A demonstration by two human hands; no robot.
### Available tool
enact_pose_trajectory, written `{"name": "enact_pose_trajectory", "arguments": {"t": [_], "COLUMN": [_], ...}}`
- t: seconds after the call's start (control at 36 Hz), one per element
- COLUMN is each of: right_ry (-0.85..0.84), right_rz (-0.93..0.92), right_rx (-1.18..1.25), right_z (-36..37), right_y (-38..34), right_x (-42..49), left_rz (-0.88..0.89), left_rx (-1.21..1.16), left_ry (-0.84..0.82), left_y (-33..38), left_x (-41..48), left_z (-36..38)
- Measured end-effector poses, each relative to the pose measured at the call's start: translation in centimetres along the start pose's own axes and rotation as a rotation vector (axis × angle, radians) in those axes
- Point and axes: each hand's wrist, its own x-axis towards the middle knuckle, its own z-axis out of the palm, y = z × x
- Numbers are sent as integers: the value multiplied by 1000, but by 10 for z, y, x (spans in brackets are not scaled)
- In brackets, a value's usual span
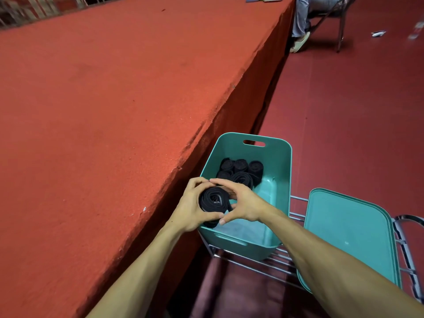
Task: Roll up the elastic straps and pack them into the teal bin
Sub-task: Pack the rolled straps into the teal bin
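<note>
A rolled black elastic strap is held between both my hands above the near left corner of the teal bin. My left hand cups the roll from the left, thumb under it. My right hand curls round it from the right, fingertips meeting the left hand's over the top. Several rolled black straps lie packed at the far end of the bin's floor. The near half of the bin floor is bare.
The bin stands on a metal wire rack. Its teal lid leans on the rack to the right. A long table in red cloth runs along the left. A seated person's legs and chair are far back on the red floor.
</note>
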Motion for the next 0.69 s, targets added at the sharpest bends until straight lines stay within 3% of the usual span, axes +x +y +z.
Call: {"name": "enact_pose_trajectory", "arguments": {"t": [0.17, 0.69], "right_ry": [64, 148], "right_rz": [17, 76], "right_rx": [-10, -102], "right_z": [2, 9], "right_y": [5, 9], "right_x": [2, 8], "left_rz": [16, 48], "left_rx": [108, 88], "left_ry": [-30, 33], "left_y": [-3, 2], "left_x": [1, -3], "left_z": [-1, -2]}}
